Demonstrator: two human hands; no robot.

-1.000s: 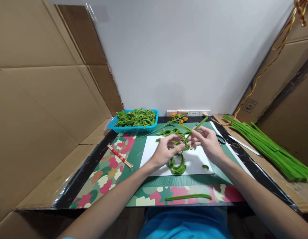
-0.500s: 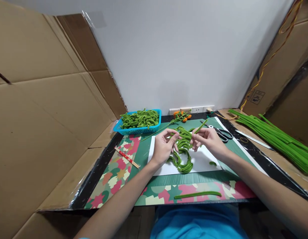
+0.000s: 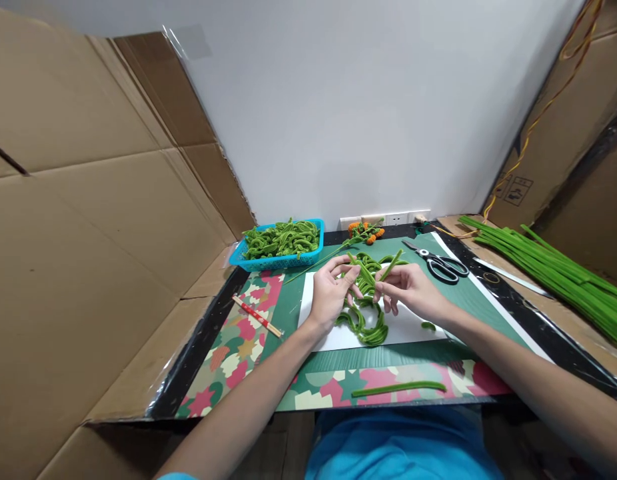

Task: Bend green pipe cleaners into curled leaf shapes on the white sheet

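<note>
So both hands were up over the white sheet of paper (image 3: 408, 327), busy with one fuzzy green pipe cleaner (image 3: 390, 266) that looked bent into a V, held above the middle of the paper. The left hand (image 3: 333, 288) had one side of it pinched between thumb and fingers, and the right hand (image 3: 407, 288) was gripping it down near the bend, fingertips closed around it. Pretty much under the hands, on the paper, sat a heap of curled green pieces (image 3: 375, 335), plus one little green curl (image 3: 428, 326) off by the paper's right side. The only container around was a blue plastic basket (image 3: 278, 263) behind the paper and to its left, piled up to the rim with looped green pieces (image 3: 284, 238). Black-handled scissors (image 3: 430, 257) lay behind the paper to the right, open end pointing away, and a big bundle of straight green pipe cleaners (image 3: 548, 273) was well off to the paper's right. Behind the paper there was a stem with orange blooms (image 3: 372, 239), to its left some sticks in a red wrapper (image 3: 257, 316), and in front of it one loose green strip (image 3: 399, 388).
</note>
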